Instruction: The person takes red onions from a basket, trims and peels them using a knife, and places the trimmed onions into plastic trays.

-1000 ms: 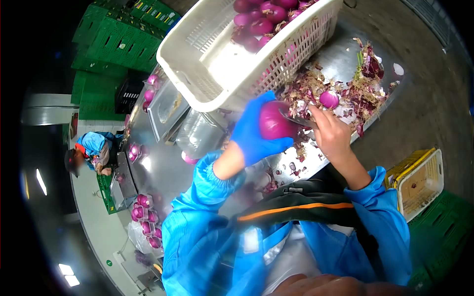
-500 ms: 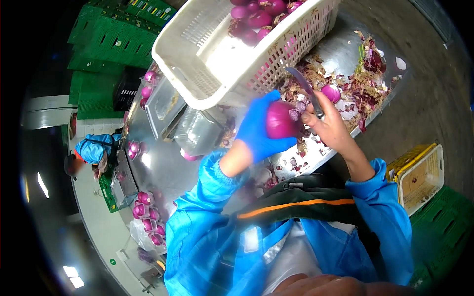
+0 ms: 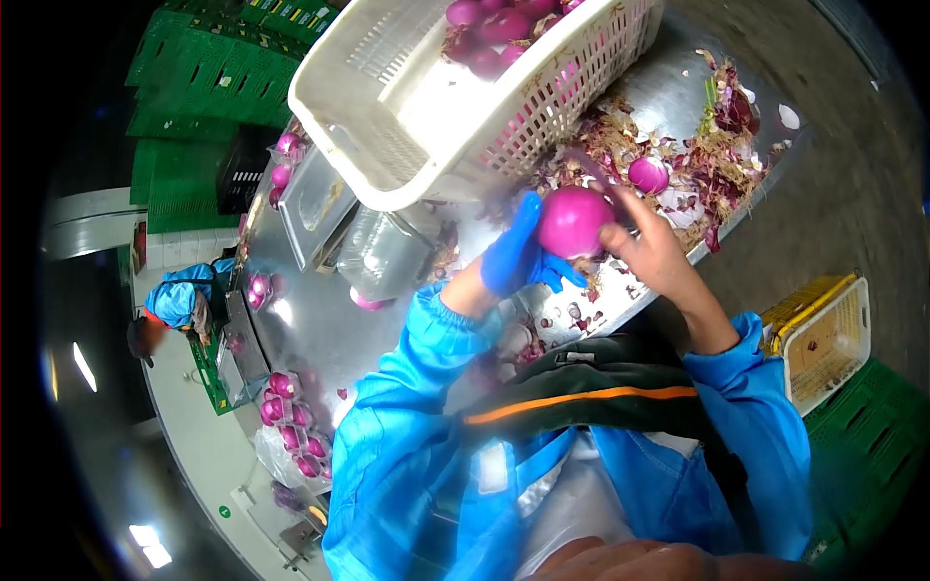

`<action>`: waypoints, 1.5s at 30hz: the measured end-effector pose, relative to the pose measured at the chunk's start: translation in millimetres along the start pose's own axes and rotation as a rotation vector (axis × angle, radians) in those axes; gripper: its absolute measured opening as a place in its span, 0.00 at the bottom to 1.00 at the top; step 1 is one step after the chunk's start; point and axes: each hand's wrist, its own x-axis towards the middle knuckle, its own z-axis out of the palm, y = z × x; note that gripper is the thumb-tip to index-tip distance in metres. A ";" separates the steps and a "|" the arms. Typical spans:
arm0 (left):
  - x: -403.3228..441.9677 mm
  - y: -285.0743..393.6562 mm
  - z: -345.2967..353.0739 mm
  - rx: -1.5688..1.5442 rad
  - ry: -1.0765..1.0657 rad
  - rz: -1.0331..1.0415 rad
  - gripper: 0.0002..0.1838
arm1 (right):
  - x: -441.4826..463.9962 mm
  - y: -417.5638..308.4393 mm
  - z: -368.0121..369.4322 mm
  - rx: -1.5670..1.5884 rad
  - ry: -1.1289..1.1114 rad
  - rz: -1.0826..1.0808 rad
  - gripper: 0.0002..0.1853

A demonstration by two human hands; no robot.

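A peeled red onion (image 3: 573, 223) sits between my two hands above the steel table. My left hand (image 3: 518, 257), in a blue glove, cups it loosely from the left, thumb raised on one side and fingers underneath. My bare right hand (image 3: 659, 254) is closed round a knife whose handle is mostly hidden. The dark curved knife blade (image 3: 595, 172) is smeared by motion beyond the onion. My right thumb touches the onion's right side. Another red onion (image 3: 649, 174) lies among skins and roots (image 3: 722, 184) just past my right hand.
A white perforated crate (image 3: 387, 189) holding red onions (image 3: 504, 27) stands on the table (image 3: 329, 334). Clear plastic trays (image 3: 383, 254) and packed onions (image 3: 291, 426) lie left. A co-worker (image 3: 179, 295) is far left. A yellow-and-white crate (image 3: 823, 339) stands right, by green crates (image 3: 872, 426).
The onion has turned, and its root end no longer shows. My left hand has loosened and shifted slightly left. The knife blade has moved and blurred.
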 end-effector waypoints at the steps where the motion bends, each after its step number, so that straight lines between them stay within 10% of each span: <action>1: 4.0 -9.0 -2.8 0.100 0.025 0.083 0.47 | -1.8 -0.1 0.9 0.187 -0.048 0.071 0.27; 5: 11.9 -35.3 -1.7 0.700 0.141 0.608 0.59 | -9.0 13.5 8.1 0.742 -0.181 0.358 0.26; 9: 10.8 -36.0 -7.3 0.525 0.281 0.479 0.55 | -8.2 16.2 17.0 0.337 -0.079 0.310 0.26; 14: -0.2 -30.5 -8.2 0.128 0.086 0.379 0.42 | -20.6 -13.8 1.4 -0.638 0.141 -0.379 0.17; 21: -18.2 -29.9 -4.6 0.217 0.131 0.247 0.38 | -8.9 -2.0 3.2 -0.783 0.144 -0.540 0.14; 27: -35.5 -26.2 0.4 0.285 -0.027 0.303 0.37 | -10.1 68.9 -19.8 -0.841 0.159 -0.278 0.16; 38: -6.0 -39.0 -15.6 0.303 0.326 0.322 0.42 | -15.5 -29.2 15.8 -0.513 0.164 -0.446 0.15; 45: -19.5 -37.5 5.1 0.712 0.477 0.463 0.50 | 10.9 21.0 17.5 -0.586 0.323 -0.119 0.13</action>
